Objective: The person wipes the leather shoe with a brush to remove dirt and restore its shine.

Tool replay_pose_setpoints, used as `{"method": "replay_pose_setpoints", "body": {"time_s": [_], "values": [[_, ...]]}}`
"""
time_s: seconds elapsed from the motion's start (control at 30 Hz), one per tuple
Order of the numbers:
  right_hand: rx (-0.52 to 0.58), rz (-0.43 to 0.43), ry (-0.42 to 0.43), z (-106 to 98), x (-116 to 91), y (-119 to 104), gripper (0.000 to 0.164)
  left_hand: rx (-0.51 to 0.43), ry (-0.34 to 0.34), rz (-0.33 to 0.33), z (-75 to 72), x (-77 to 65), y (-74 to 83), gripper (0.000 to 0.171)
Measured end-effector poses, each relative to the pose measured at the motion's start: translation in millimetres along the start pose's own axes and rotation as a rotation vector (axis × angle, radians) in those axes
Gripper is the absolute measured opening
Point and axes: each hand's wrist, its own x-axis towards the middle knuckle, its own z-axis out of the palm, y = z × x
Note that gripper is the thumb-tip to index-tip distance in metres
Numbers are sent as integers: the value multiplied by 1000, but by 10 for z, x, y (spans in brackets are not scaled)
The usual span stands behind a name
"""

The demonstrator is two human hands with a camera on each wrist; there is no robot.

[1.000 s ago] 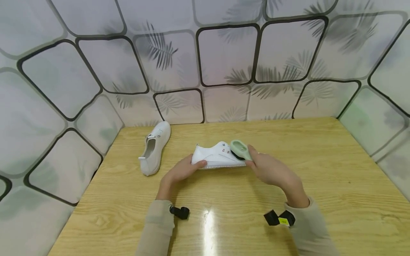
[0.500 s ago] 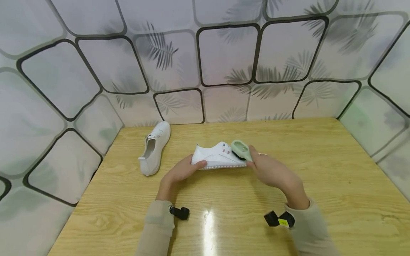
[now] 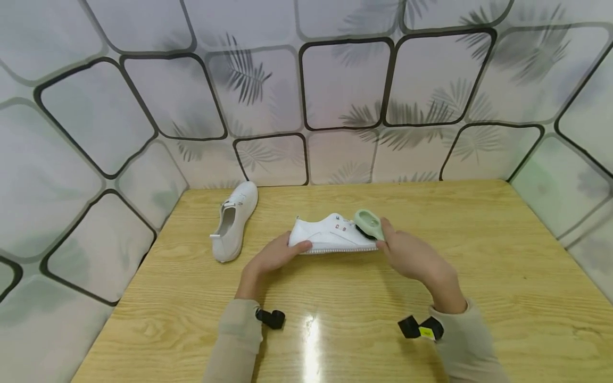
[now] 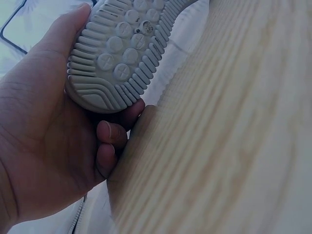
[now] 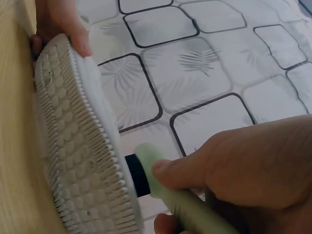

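Note:
A white shoe point(image 3: 321, 234) lies in front of me at the middle of the table, its toe to the right. My left hand point(image 3: 278, 252) grips it by the heel, the thumb along the near side. In the left wrist view its knobbly, ridged sole point(image 4: 124, 48) faces the camera. My right hand point(image 3: 414, 255) holds a pale green brush point(image 3: 367, 222) by the handle. The brush's dark bristles point(image 5: 138, 174) touch the toe end of the shoe's upper. The second white shoe point(image 3: 234, 221) stands apart at the back left, opening upward.
The wooden table point(image 3: 479, 229) ends at a patterned wall covering point(image 3: 347, 85) behind and at both sides. Black wrist devices point(image 3: 272, 318) sit on both sleeves.
The brush has shifted slightly right along the toe of the shoe, with my right hand. The whole head view has also shifted a little. My left hand keeps its grip on the heel.

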Motion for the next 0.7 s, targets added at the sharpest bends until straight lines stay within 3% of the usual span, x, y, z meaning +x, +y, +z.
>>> {"method": "replay_pose_setpoints", "body": {"time_s": [0.2, 0.5, 0.7], "values": [[45, -13, -47, -61, -77, 67, 63, 3, -1, -5, 4, 11, -3, 81], [30, -53, -27, -25, 6, 82, 61, -8, 5, -16, 7, -5, -1, 80], [35, -1, -87, -100, -81, 95, 60, -15, 7, -17, 8, -9, 3, 78]]}}
